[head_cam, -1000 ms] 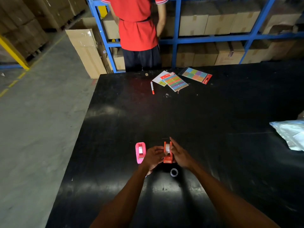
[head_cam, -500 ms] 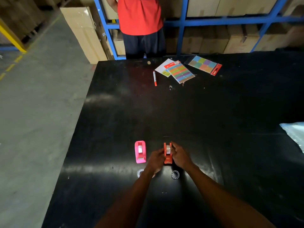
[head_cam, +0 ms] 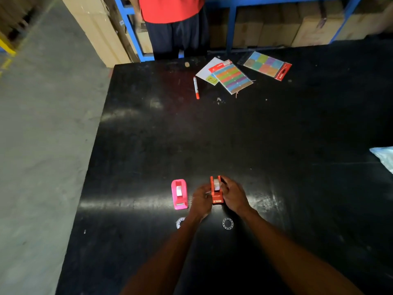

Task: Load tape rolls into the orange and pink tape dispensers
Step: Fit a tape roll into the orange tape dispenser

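Observation:
The orange tape dispenser (head_cam: pixel 217 193) stands on the black table (head_cam: pixel 212 135) with a white tape roll in its cradle. My left hand (head_cam: pixel 201 199) grips its left side and my right hand (head_cam: pixel 232 193) grips its right side. The pink tape dispenser (head_cam: pixel 179 194) sits just to the left, apart from my hands, with a white roll inside it. Two flat clear ring-shaped pieces lie near my wrists: the left ring (head_cam: pixel 180 222) is partly hidden by my left forearm, the right ring (head_cam: pixel 227 223) is in full view.
A red-tipped marker (head_cam: pixel 196 87), paper and two packs of coloured sticky notes (head_cam: pixel 231 78) lie at the far edge. A plastic bag (head_cam: pixel 383 155) is at the right edge. A person in a red shirt (head_cam: pixel 172 9) stands beyond the table by blue shelving with boxes.
The orange dispenser has gone from lifted in my hands down onto the table. The view has tilted downward, and both hands stay on the dispenser.

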{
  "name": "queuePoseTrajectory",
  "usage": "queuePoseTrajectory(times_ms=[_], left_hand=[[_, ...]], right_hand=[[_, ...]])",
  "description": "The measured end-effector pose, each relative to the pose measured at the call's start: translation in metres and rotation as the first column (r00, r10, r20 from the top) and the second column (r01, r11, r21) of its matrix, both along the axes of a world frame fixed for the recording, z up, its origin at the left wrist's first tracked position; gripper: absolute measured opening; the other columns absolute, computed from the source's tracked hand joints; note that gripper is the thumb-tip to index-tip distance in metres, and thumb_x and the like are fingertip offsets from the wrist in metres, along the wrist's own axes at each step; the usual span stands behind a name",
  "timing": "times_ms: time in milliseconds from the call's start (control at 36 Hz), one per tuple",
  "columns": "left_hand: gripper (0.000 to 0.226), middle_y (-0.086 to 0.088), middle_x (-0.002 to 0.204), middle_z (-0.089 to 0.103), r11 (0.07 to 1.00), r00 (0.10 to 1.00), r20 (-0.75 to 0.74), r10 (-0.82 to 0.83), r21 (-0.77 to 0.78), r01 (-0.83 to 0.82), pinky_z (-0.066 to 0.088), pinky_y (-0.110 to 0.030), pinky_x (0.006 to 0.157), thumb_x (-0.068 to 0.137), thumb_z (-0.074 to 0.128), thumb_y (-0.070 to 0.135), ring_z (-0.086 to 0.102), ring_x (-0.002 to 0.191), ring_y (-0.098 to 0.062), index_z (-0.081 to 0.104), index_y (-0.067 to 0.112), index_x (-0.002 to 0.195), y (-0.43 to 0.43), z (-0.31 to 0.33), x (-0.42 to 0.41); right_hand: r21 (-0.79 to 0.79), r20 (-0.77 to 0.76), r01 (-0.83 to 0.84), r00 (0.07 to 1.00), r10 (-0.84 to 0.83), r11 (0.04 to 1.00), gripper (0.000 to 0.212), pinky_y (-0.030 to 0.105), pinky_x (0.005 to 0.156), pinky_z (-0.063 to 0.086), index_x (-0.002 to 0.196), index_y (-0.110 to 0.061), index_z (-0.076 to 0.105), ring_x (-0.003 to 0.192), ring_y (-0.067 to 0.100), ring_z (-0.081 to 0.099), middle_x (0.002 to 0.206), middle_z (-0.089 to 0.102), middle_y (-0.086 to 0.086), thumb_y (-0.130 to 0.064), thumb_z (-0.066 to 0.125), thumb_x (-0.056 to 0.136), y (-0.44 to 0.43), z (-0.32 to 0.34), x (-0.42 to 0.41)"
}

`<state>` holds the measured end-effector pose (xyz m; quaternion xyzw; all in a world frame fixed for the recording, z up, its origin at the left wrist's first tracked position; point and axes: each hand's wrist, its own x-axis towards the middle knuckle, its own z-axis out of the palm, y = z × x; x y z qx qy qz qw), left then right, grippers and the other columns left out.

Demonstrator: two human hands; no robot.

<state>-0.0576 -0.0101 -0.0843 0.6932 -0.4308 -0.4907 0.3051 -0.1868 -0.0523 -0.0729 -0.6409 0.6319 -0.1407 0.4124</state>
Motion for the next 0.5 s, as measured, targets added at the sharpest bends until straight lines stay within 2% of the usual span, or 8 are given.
queuePoseTrajectory(times_ms=[83,167,250,333,417,500], left_hand=[[0.035,-0.002,0.114,0.072,1.0,0.999,0.05,-0.003,0.02,0.002,0.058,-0.042,0.09,0.086,0.055,0.018,0.07,0.101,-0.013,0.064,0.023,0.119,0.001,-0.022,0.005],[0.049,-0.004,0.13,0.062,1.0,0.996,0.094,-0.011,0.022,0.009,0.053,-0.043,0.099,0.086,0.054,0.021,0.062,0.114,-0.017,0.051,0.025,0.134,-0.001,-0.016,0.003],[0.06,-0.003,0.142,0.052,0.997,0.989,0.131,-0.064,-0.031,0.068,0.044,-0.042,0.109,0.087,0.053,0.015,0.051,0.128,-0.019,0.039,0.028,0.144,0.0,-0.014,0.007],[0.063,-0.004,0.139,0.051,0.989,0.982,0.146,-0.122,-0.061,0.132,0.048,-0.045,0.105,0.083,0.052,0.025,0.053,0.126,-0.022,0.037,0.034,0.144,-0.001,-0.02,0.015],[0.066,-0.007,0.134,0.05,0.981,0.975,0.136,-0.178,-0.059,0.187,0.055,-0.041,0.095,0.08,0.054,0.033,0.061,0.114,-0.023,0.036,0.035,0.144,-0.004,-0.013,0.017],[0.07,-0.011,0.134,0.047,0.974,0.967,0.142,-0.211,-0.059,0.221,0.058,-0.039,0.088,0.083,0.064,0.01,0.063,0.106,-0.026,0.037,0.023,0.146,-0.008,-0.006,0.016]], right_hand=[[-0.048,0.002,0.019,1.0,-0.019,0.999,0.035,0.036,0.097,0.047,0.133,-0.02,0.056,0.114,0.022,0.06,0.126,0.064,0.006,-0.031,0.043,0.102,0.003,-0.005,-0.002],[-0.126,0.02,0.029,0.999,-0.027,0.992,0.032,0.027,0.088,0.044,0.131,-0.025,0.053,0.108,0.015,0.058,0.123,0.058,0.0,-0.025,0.048,0.1,0.007,-0.002,-0.006],[-0.195,0.046,-0.053,0.997,0.063,0.979,0.027,0.032,0.08,0.053,0.123,-0.033,0.053,0.096,0.012,0.062,0.114,0.054,-0.006,-0.024,0.051,0.097,0.008,0.002,-0.008],[-0.226,0.002,-0.198,0.979,0.204,0.954,0.029,0.029,0.079,0.053,0.119,-0.032,0.055,0.094,0.008,0.059,0.11,0.05,-0.01,-0.021,0.056,0.093,0.009,0.006,-0.011],[-0.254,-0.067,-0.276,0.961,0.268,0.927,0.033,0.025,0.08,0.048,0.121,-0.029,0.056,0.098,0.006,0.052,0.112,0.048,-0.01,-0.02,0.06,0.09,0.009,0.007,-0.015],[-0.27,-0.102,-0.292,0.956,0.274,0.917,0.026,0.028,0.079,0.049,0.118,-0.027,0.057,0.097,0.011,0.054,0.11,0.05,-0.006,-0.022,0.058,0.093,0.006,0.006,-0.015]])
